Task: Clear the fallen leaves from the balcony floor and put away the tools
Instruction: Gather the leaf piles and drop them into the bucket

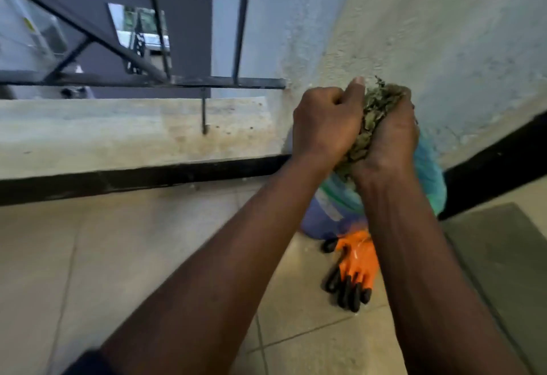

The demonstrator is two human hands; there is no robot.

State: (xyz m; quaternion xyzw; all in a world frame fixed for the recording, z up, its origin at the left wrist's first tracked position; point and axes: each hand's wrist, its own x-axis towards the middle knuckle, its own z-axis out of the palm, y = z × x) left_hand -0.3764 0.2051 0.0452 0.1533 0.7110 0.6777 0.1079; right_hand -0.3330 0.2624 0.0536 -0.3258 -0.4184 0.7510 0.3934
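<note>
**Leaf load clenched in both grips over the bag; drop not yet made.**

Your left grip and right grip are closed together on one clump of dry leaves, which is pressed between the palms with the left thumb up against it. The clump hangs directly above the blue-green plastic bag, which stands in the wall corner just beneath the grips. Your wrists hide the bag's mouth, so its contents cannot be confirmed. The floor left of and below the grips shows bare tile with a few specks at most. Gathering looks largely done, though the area behind you is unseen. Outstanding, in my judgement: release this load into the bag, then put away the orange gloves lying on the tiles below the grips, beside the bag. No other tool is visible.
</note>
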